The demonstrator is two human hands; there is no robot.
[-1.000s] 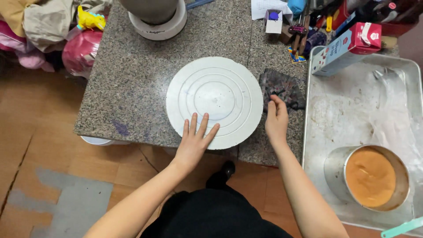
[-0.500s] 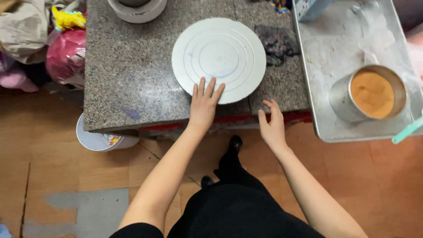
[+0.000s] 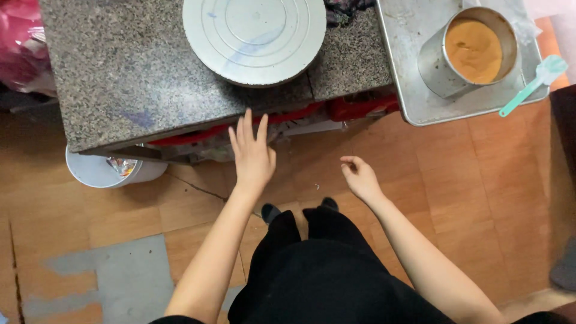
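Both hands are empty: left hand (image 3: 252, 157) flat-fingered near the tabletop's (image 3: 126, 72) front edge below the turntable (image 3: 255, 37), right hand (image 3: 359, 177) loosely curled.

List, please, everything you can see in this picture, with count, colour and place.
turntable: one, pale grey, round, on the granite counter, overhanging its near edge
granite counter: one, speckled grey, top left
metal tray: one, silver, right of the counter
round tin: one, metal, orange-brown filling, on the tray
spatula: one, mint green, at the tray's right edge
dark cloth: one, behind the turntable
white bucket: one, on the floor under the counter
pink bag: one, far left
left hand: open, empty, below the counter's edge
right hand: loosely curled, empty
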